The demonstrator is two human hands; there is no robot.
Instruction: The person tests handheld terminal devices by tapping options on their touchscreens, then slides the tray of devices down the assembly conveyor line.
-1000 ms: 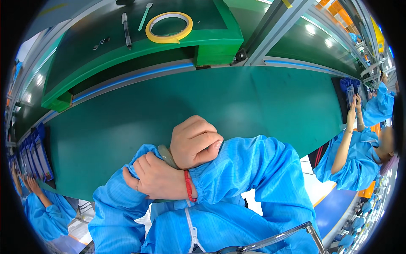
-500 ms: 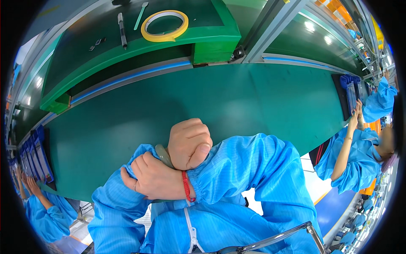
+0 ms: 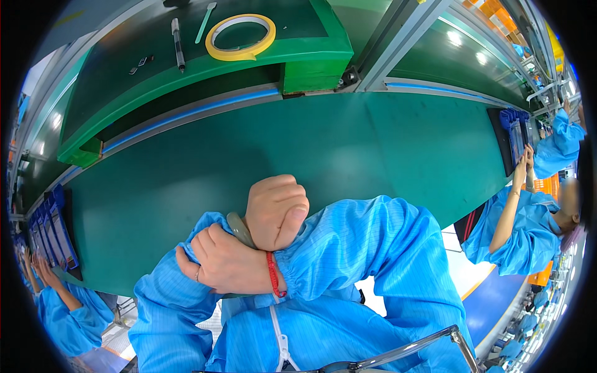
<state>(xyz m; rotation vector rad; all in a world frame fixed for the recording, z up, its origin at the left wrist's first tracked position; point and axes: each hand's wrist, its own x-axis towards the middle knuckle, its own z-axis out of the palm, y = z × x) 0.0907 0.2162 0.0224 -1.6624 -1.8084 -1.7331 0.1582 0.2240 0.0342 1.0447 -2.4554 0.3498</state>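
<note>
My left hand (image 3: 275,210) is closed in a fist over the near edge of the green conveyor belt (image 3: 348,143), with nothing in it. A pale green bangle (image 3: 238,227) sits on its wrist. My right hand (image 3: 229,267), with a red string bracelet (image 3: 272,274) at the wrist, reaches across below the fist. Its fingers wrap around my left blue sleeve cuff (image 3: 189,239). Both forearms are in blue smock sleeves and cross in front of my chest.
On the raised green shelf behind the belt lie a yellow tape roll (image 3: 239,37), a dark pen (image 3: 178,43), a thin green stick (image 3: 205,22) and small clips (image 3: 140,62). Co-workers in blue stand at right (image 3: 528,230) and lower left (image 3: 62,304), beside blue trays (image 3: 53,230).
My hands keep the same crossed grip. The fist has turned slightly and the view has shifted a little.
</note>
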